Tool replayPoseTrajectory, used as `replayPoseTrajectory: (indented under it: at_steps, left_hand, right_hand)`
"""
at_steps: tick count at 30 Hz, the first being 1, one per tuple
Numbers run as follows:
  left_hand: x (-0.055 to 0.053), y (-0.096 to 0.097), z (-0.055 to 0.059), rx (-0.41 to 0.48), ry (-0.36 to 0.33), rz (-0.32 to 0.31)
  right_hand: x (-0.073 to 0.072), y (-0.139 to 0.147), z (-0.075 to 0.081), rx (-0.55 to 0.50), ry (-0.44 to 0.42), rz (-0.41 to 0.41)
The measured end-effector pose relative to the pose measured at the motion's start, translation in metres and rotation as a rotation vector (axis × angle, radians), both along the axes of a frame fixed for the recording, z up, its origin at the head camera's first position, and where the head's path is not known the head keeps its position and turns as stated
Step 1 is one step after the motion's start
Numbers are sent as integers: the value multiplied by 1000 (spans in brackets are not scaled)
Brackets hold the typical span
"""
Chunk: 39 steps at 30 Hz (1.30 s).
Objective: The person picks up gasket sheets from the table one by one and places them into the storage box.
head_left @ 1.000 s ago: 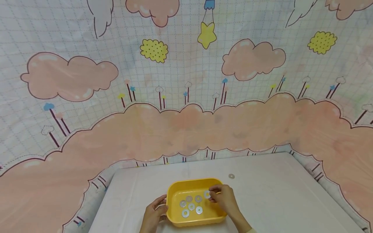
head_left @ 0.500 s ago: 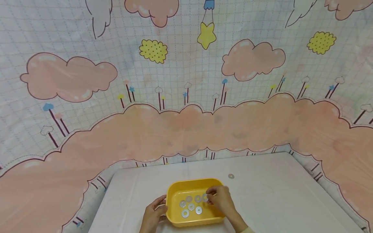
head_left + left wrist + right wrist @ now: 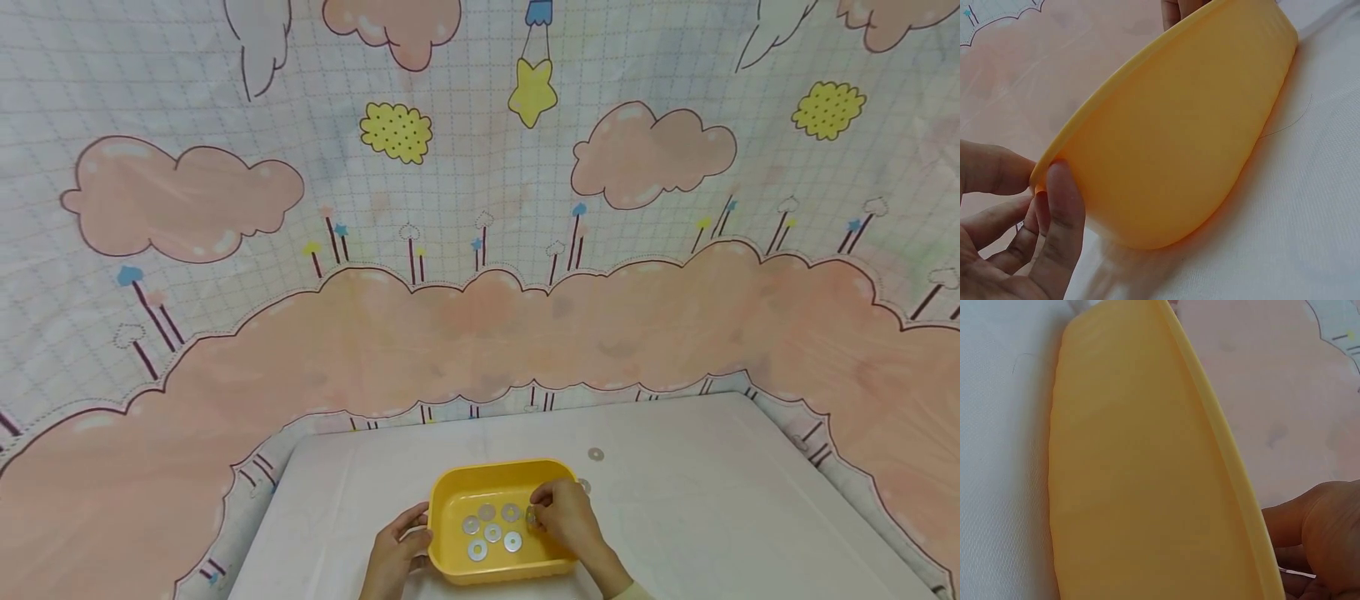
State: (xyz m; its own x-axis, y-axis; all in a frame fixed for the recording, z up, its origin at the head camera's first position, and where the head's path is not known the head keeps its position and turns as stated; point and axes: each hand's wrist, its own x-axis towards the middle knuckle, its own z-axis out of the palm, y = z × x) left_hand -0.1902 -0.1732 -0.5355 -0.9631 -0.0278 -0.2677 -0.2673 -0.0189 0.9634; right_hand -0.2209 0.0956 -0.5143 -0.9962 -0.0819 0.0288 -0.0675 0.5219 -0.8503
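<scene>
A yellow plastic basin [image 3: 480, 575] sits on the table, with several flat metal washers [image 3: 492, 533] lying on its floor. My left hand [image 3: 397, 546] holds the basin's left end; in the left wrist view its thumb [image 3: 1063, 212] lies against the outer wall and the fingers meet the rim. Inside the right end, my right hand [image 3: 566, 517] pinches one washer [image 3: 531, 517], tipped up on edge beside the flat ones. From the right wrist, the washer's thin bright edge [image 3: 1297, 573] shows between the fingers, partly hidden behind the basin wall.
Beyond the basin's back right corner a loose washer [image 3: 596, 454] lies on the white tabletop [image 3: 720, 500]. Another washer [image 3: 584, 486] is partly covered by the basin's right corner and hand. A cloud-patterned cloth [image 3: 480, 333] rises behind the table.
My right hand has moved slightly left and lower with its washer, which has turned from facing up to edge-on. The left hand and basin hold their place.
</scene>
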Motion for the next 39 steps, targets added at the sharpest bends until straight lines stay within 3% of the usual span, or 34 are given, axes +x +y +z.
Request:
replayPoseTrajectory:
  at_steps: [7,17,28,39]
  left_hand:
    - [1,0,-2,-5,2,1]
    - [-1,-1,-3,-15,11,4]
    - [-4,-2,-4,0,3,0]
    - [-5,-2,-6,9,1,0]
  right_hand:
    - [2,2,1,17,2,-22]
    - [1,21,10,-84,54,-16]
    - [5,29,35,-134,71,-144]
    - [0,52,47,-205,112,-197]
